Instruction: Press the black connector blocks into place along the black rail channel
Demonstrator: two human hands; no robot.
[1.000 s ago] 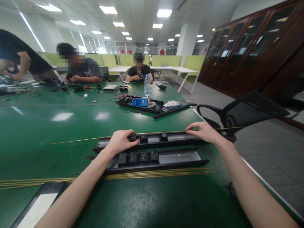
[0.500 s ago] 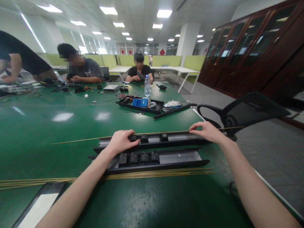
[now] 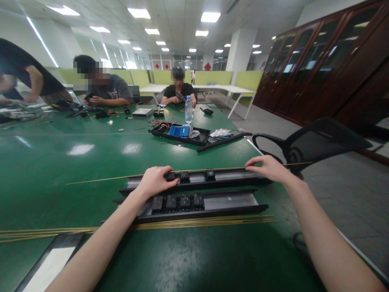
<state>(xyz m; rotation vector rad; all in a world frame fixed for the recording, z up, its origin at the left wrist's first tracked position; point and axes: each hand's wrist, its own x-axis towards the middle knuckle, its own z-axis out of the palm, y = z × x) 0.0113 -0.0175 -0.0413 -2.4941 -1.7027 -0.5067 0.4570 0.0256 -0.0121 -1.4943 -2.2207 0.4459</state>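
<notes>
A long thin brass-coloured rod (image 3: 100, 180) lies along the back edge of the far black channel (image 3: 194, 187), which holds several black blocks (image 3: 210, 174). My left hand (image 3: 156, 179) is closed around the left part of this channel, by the leftmost block, with its fingertips partly hidden. Over the channel's right part, my right hand (image 3: 263, 166) pinches the rod between thumb and fingers. Nearer to me is a second black channel (image 3: 231, 201) with a row of several black blocks (image 3: 184, 201). More rods (image 3: 212, 221) lie along its front side.
A black tray (image 3: 202, 140) with blue parts, a bottle (image 3: 189, 110), gloves (image 3: 221, 134) and a black strip (image 3: 223, 142) are farther back on the green table. Several people are beyond. A mesh chair (image 3: 325, 140) stands at right, a black-framed panel (image 3: 50, 263) at lower left.
My right hand has slid slightly to the right along the rod. My left hand and the channels have stayed put. At far left, a person's arms have moved.
</notes>
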